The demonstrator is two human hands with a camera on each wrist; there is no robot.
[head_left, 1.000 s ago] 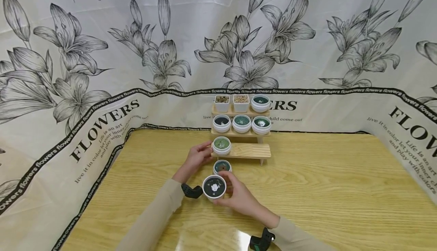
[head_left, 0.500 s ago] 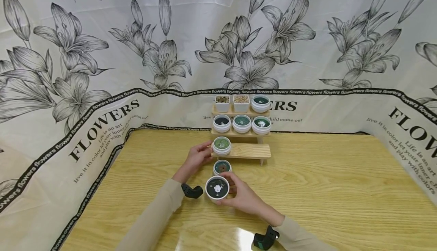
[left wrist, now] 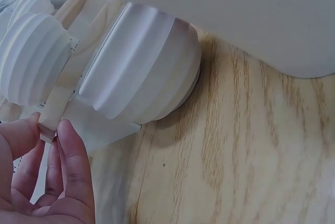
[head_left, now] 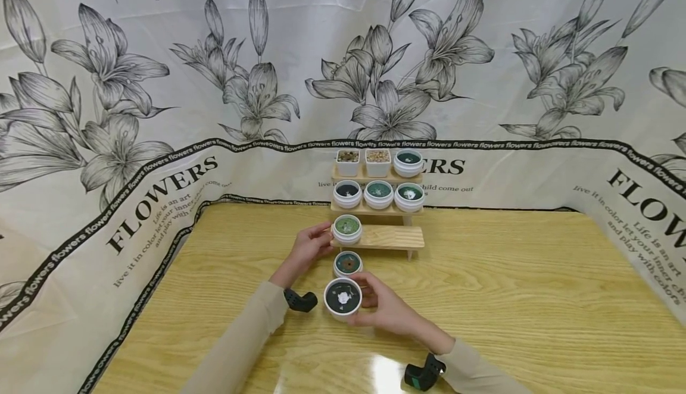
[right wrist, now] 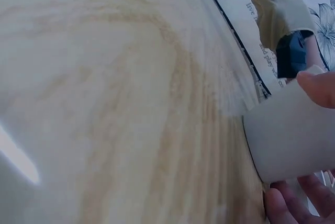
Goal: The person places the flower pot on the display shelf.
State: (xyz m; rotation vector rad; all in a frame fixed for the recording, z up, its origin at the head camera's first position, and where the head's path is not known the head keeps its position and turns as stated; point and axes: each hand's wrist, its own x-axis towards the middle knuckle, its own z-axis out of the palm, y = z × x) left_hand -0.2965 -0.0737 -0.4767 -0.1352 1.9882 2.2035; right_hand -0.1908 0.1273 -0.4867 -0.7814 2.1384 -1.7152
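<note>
In the head view my right hand (head_left: 388, 307) grips a round white pot (head_left: 339, 318) with a dark filling and a white patch on top. Its smooth side (right wrist: 293, 135) shows in the right wrist view, close to the tabletop, with fingers around it. My left hand (head_left: 308, 248) pinches the end of the lowest board (left wrist: 57, 101) of a wooden stepped stand (head_left: 393, 237) between thumb and fingers. Beside that hand, a white pot with a green filling (head_left: 347, 227) stands on this board. A ribbed white pot with a teal and brown filling (head_left: 348, 263) sits on the table, just behind the gripped pot.
On the stand's middle step are several round pots (head_left: 379, 194) with dark and green fillings. Two square pots (head_left: 378, 162) and one round pot (head_left: 408, 162) occupy the top step. Behind the wooden table (head_left: 509, 287) hangs a flower-printed cloth (head_left: 268, 72).
My right hand has shifted slightly right and down in the head view, with the dark-filled pot in it. The left hand stays at the board's end.
</note>
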